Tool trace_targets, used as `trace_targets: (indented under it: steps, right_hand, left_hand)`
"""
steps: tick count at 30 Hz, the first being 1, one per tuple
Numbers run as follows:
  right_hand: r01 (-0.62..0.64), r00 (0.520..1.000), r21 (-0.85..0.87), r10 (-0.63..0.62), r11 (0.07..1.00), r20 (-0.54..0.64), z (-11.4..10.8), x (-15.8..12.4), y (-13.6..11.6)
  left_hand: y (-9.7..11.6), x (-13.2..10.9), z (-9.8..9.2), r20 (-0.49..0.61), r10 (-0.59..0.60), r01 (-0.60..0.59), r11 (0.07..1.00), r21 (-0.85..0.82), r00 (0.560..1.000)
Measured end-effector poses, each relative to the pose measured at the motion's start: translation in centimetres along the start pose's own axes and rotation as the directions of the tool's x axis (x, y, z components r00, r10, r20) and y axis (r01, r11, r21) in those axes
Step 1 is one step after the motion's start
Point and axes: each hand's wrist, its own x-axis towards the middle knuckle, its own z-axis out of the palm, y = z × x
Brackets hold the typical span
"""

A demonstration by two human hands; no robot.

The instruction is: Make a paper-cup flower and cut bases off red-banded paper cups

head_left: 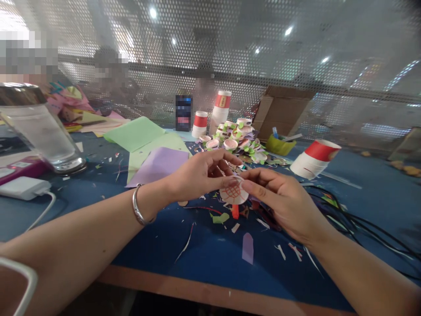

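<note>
A round white paper disc (pixel 234 192) with an orange-red criss-cross pattern is held up over the table in front of me. My left hand (pixel 205 173) pinches its upper left edge between thumb and fingers. From the other side, my right hand (pixel 279 195) grips the disc's right edge, thumb on the front. Just below it lies an orange-red piece (pixel 235 211), partly hidden by the disc. Green scraps (pixel 219 218) and a purple paper strip (pixel 247 248) are on the blue tabletop beneath my hands.
Behind my hands rises a pile of small decorated paper discs (pixel 230 144). Stacked red-and-white paper cups (pixel 222 105), a tilted cup stack (pixel 314 160) and a yellow-green tray (pixel 279 145) stand around it. Left are coloured sheets (pixel 158 166) and a glass bottle (pixel 49 131); right, black cables (pixel 355 224).
</note>
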Motion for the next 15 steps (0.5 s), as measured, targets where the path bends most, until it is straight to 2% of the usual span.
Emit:
trace_targets:
  steps: [3, 5, 7, 9, 11, 15]
  right_hand:
    - [-0.045, 0.999, 0.065, 0.045, 0.997, 0.007, -0.06, 0.1, 0.11]
    - [-0.083, 0.996, 0.13, 0.085, 0.988, -0.011, -0.13, 0.22, 0.2]
    - [-0.111, 0.992, 0.198, 0.12, 0.974, -0.033, -0.14, 0.36, 0.22]
    - [-0.111, 0.99, 0.25, 0.13, 0.962, -0.059, -0.13, 0.48, 0.17]
    - [-0.09, 0.989, 0.29, 0.12, 0.953, -0.087, -0.15, 0.56, 0.11]
    - [-0.069, 0.987, 0.317, 0.11, 0.946, -0.114, -0.3, 0.66, 0.14]
  left_hand:
    - [0.38, -0.06, 0.0, -0.028, -0.042, 0.04, 0.998, -0.049, 0.999]
    - [0.59, -0.11, -0.07, -0.008, -0.139, 0.137, 0.981, -0.138, 0.99]
    - [0.67, -0.14, -0.14, 0.079, -0.243, 0.255, 0.935, -0.247, 0.967]
    - [0.59, -0.13, -0.22, 0.182, -0.291, 0.338, 0.879, -0.336, 0.939]
    - [0.38, -0.08, -0.34, 0.23, -0.3, 0.37, 0.84, -0.396, 0.926]
    - [-0.08, 0.01, -0.54, 0.193, -0.324, 0.375, 0.839, -0.394, 0.926]
